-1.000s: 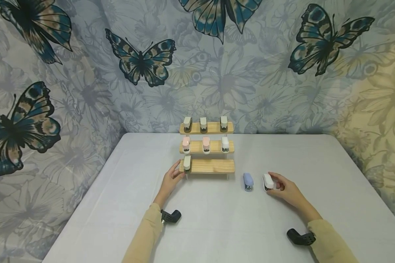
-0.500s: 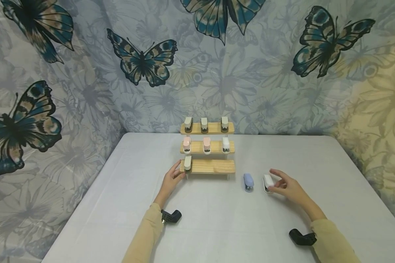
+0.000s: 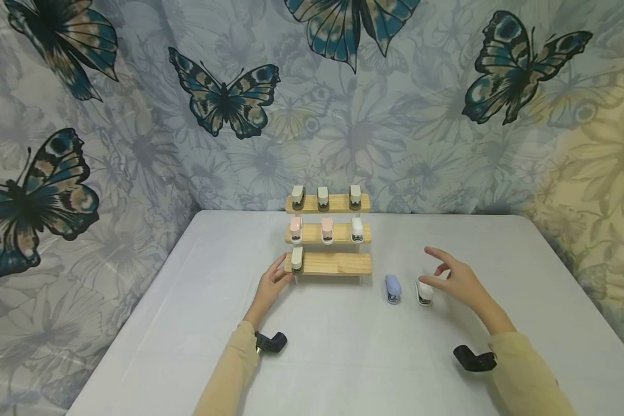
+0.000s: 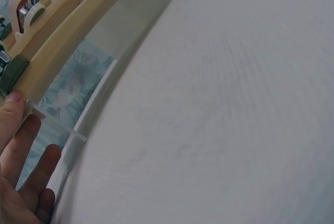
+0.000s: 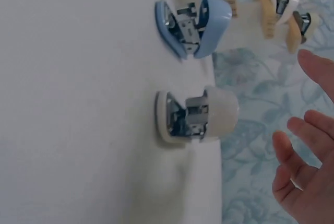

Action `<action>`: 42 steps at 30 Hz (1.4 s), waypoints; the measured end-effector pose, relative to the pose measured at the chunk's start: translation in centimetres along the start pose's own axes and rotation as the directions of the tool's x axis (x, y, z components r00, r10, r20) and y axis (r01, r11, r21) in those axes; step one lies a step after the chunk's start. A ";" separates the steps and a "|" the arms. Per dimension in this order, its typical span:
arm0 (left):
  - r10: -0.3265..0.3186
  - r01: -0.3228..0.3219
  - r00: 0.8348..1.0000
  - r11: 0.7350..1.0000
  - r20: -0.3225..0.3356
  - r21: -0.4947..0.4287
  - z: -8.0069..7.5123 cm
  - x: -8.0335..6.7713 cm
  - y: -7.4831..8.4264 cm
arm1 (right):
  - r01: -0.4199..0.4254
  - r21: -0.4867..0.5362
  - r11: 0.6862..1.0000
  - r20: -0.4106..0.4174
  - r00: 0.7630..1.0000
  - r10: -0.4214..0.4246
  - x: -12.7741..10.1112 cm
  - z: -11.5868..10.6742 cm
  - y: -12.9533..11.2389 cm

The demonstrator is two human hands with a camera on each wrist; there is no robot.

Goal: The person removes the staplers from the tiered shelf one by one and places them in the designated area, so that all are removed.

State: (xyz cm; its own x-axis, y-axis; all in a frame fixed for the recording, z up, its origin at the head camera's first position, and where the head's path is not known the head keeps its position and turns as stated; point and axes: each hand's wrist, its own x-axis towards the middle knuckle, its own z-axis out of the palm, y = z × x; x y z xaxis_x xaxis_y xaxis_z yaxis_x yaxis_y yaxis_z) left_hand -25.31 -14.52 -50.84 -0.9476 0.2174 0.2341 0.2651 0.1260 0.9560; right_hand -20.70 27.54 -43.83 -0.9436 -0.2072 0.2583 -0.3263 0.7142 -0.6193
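Note:
My left hand pinches the left end of the bottom plank of a three-tier wooden display rack. The left wrist view has its thumb on the plank's end and fingers lower down. A cream mini stapler stands on that plank, close to the hand. My right hand hovers just above and right of a white mini stapler, thumb and index finger spread, holding nothing. Both the white stapler and a light-blue mini stapler beside it stand on the table; the right wrist view shows them apart.
The middle tier carries two pink staplers, one of them a pink stapler at its centre, and a white stapler at right. Three cream staplers, including one cream stapler, line the top tier. A white-covered table meets butterfly-patterned fabric behind.
My right hand has let go of the white stapler and lifted away from it, its thumb and index finger spreading. The left hand keeps its place at the rack.

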 end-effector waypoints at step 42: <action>-0.003 0.003 1.000 1.000 0.012 0.027 0.1 -0.3 1.7 | 0.064 0.369 0.927 -0.001 0.998 -0.069 5.6 3.1 -7.0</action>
State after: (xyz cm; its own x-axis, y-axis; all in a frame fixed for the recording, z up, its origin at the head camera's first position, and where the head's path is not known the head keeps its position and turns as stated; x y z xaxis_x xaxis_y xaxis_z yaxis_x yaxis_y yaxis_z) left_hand -24.56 -14.25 -49.28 -0.9462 0.2283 0.2293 0.2674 0.1528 0.9514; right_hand -23.86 19.34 -40.40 -0.9188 -0.2549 0.3013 -0.3842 0.4025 -0.8309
